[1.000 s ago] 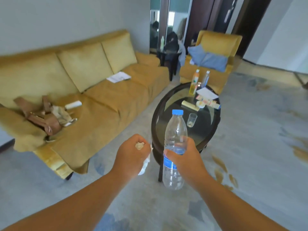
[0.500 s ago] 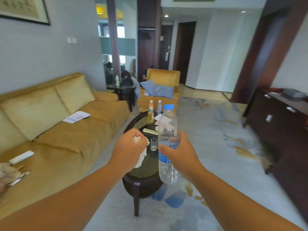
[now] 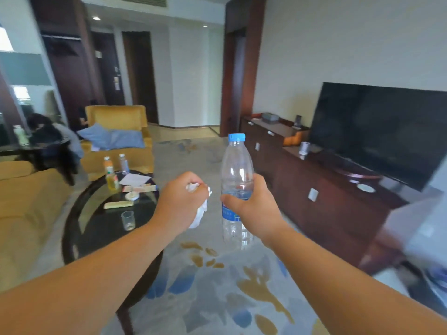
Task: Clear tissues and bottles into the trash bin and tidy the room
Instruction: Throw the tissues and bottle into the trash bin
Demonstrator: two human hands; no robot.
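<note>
My right hand (image 3: 251, 204) grips a clear plastic water bottle (image 3: 236, 165) with a blue cap and blue label, held upright in front of me. My left hand (image 3: 180, 201) is closed on a crumpled white tissue (image 3: 202, 210), which hangs out below the fist. On the round dark glass coffee table (image 3: 96, 228) to the left stand an orange-drink bottle (image 3: 111, 176) and a small clear bottle (image 3: 123, 163). No trash bin shows in this view.
The table also carries a drinking glass (image 3: 127, 220), papers (image 3: 134, 178) and small packets. A yellow sofa (image 3: 21, 204) lies at left, a yellow armchair (image 3: 116, 141) with blue pillows behind. A dark cabinet (image 3: 314, 189) with a TV (image 3: 377, 131) runs along the right. Patterned carpet lies ahead.
The view has swung right, from the sofa toward the cabinet and TV. Both hands keep their hold on the tissue and bottle, held in front.
</note>
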